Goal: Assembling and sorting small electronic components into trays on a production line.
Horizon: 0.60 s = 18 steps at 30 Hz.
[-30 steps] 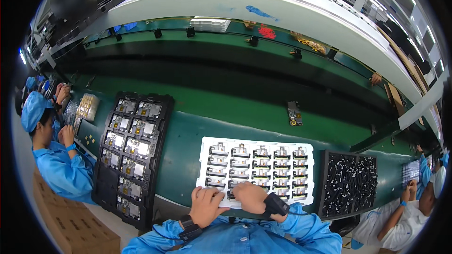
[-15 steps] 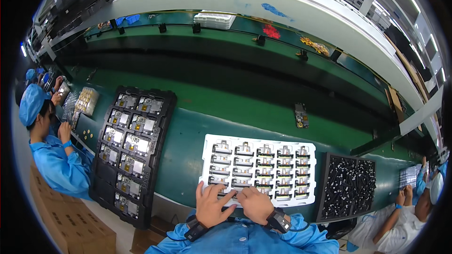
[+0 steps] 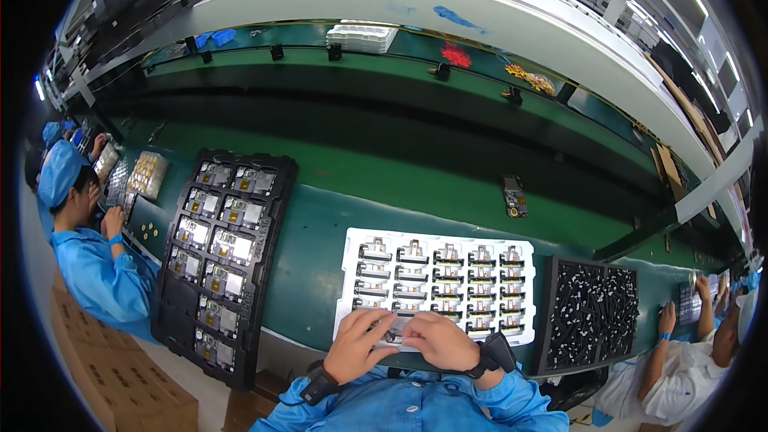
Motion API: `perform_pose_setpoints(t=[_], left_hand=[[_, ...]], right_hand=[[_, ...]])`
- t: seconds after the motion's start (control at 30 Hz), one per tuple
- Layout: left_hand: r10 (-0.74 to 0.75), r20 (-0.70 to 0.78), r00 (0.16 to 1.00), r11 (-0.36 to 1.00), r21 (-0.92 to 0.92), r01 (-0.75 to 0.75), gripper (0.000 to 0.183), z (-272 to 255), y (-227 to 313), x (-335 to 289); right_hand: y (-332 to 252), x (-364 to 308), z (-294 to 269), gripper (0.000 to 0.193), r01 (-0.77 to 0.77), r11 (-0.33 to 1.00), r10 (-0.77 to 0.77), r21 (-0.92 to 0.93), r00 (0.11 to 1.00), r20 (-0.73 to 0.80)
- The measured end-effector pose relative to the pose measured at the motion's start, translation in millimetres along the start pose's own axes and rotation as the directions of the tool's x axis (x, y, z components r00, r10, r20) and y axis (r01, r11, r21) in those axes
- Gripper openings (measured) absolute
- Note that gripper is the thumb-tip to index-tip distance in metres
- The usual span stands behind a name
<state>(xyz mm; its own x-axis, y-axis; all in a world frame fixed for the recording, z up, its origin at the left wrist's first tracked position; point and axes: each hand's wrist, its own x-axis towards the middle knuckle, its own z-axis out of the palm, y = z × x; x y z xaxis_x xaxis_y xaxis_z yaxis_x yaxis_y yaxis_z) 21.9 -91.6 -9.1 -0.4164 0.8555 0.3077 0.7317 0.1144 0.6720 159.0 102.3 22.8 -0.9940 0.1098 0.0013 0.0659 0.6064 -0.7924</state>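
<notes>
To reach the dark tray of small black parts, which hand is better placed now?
Probably the right hand: it is nearer to the dark tray, which lies to the right of the white tray. The left hand is farther away and would likely have to pass the right one.

A component tray [image 3: 347, 280] lies on the workbench [image 3: 312, 272] between a circuit-board tray [image 3: 178, 298], left, and a parts bin [image 3: 547, 312], right, with a loose board [image 3: 514, 196] behind it.
</notes>
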Motion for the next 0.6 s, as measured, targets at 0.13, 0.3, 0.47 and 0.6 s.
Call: perform_pose_setpoints(t=[0.13, 0.3, 0.47, 0.6], left_hand=[[0.035, 0.073, 0.997, 0.979, -0.205, -0.019, 0.046, 6.8, -13.9, 7.4], [0.098, 0.179, 0.979, 0.983, -0.171, -0.067, 0.037, 1.1, -9.6, 24.6], [0.006, 0.26, 0.966, 0.959, -0.275, 0.068, 0.03, -0.4, -15.7, 17.8], [0.148, 0.175, 0.973, 0.978, -0.175, -0.117, 0.027, -5.6, -17.8, 25.7]], right_hand=[[-5.0, 1.2, 1.1, 0.018, -0.073, 0.975, 0.079, 0.208, 0.997, -0.021], [7.8, -9.8, 11.4, 0.026, -0.173, 0.95, 0.176, 0.26, 0.984, 0.011], [9.1, -15.6, 3.3, 0.02, -0.105, 0.971, 0.096, 0.216, 0.994, 0.054], [11.7, -18.3, -10.0, 0.017, -0.301, 0.844, 0.38, 0.444, 0.92, -0.098]])
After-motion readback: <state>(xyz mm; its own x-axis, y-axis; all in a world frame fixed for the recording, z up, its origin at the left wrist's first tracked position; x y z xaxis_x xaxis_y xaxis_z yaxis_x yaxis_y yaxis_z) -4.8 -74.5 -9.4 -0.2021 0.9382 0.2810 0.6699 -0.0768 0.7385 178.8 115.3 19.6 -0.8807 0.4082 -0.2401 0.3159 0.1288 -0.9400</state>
